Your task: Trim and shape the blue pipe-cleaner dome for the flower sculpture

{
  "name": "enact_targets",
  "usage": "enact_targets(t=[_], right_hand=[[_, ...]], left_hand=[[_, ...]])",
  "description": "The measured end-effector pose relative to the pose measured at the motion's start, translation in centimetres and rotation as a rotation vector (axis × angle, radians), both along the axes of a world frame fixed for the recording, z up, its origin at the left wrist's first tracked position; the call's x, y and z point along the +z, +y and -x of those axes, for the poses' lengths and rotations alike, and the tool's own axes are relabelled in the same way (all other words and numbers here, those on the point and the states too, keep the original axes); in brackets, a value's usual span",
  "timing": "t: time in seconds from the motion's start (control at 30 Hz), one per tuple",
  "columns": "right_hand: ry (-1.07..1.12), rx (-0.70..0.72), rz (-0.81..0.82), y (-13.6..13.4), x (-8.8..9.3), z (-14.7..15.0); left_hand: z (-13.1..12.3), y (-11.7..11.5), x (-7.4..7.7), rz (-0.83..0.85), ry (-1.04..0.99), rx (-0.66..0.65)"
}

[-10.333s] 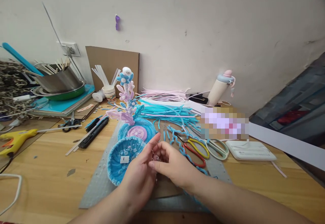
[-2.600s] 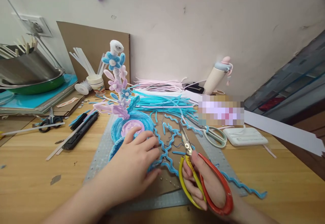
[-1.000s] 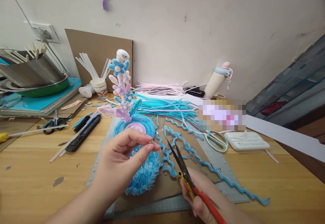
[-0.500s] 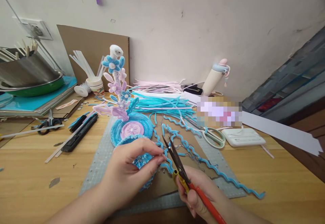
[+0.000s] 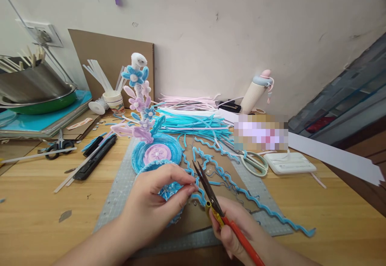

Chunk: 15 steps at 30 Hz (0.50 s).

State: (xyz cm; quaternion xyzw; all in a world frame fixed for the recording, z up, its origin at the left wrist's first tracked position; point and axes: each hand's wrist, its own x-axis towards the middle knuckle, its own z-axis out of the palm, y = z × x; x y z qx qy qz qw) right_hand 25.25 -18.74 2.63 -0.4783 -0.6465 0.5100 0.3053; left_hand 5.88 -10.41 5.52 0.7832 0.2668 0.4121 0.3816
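My left hand [image 5: 158,199] is closed in a pinch, thumb against forefinger. Something tiny and pale shows at the fingertips, too small to name. Behind that hand is a blue fuzzy basket-like piece [image 5: 173,191], partly hidden by it. My right hand [image 5: 235,228] grips a pair of scissors [image 5: 212,193] with red handles and dark blades. The blades point up and away, slightly parted, just right of the left fingertips. Wavy blue pipe cleaners [image 5: 250,195] lie beyond on brown cardboard [image 5: 193,226]. A round blue piece with a pink centre [image 5: 157,154] sits behind the basket-like piece.
A flowered pipe-cleaner stem [image 5: 138,93] stands at the back. Blue pipe cleaners [image 5: 193,123] are heaped behind the work area. Pale-green-handled scissors [image 5: 255,164], a white device [image 5: 289,163] and a bottle [image 5: 255,93] lie or stand right; a black glue gun-like tool [image 5: 93,159] lies left.
The scissor blades have closed slightly and drawn a little closer together. My left hand keeps its pinch in nearly the same place.
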Motion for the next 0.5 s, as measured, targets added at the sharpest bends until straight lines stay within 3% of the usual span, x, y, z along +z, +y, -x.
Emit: enact_targets(t=[0.27, 0.5], right_hand=[[-0.025, 0.013, -0.049, 0.08, 0.71, -0.11], [0.029, 0.012, 0.029, 0.11, 0.44, -0.12]], left_hand=[[-0.07, -0.02, 0.14, -0.002, 0.006, -0.008], [-0.22, -0.06, 0.25, -0.026, 0.006, -0.011]])
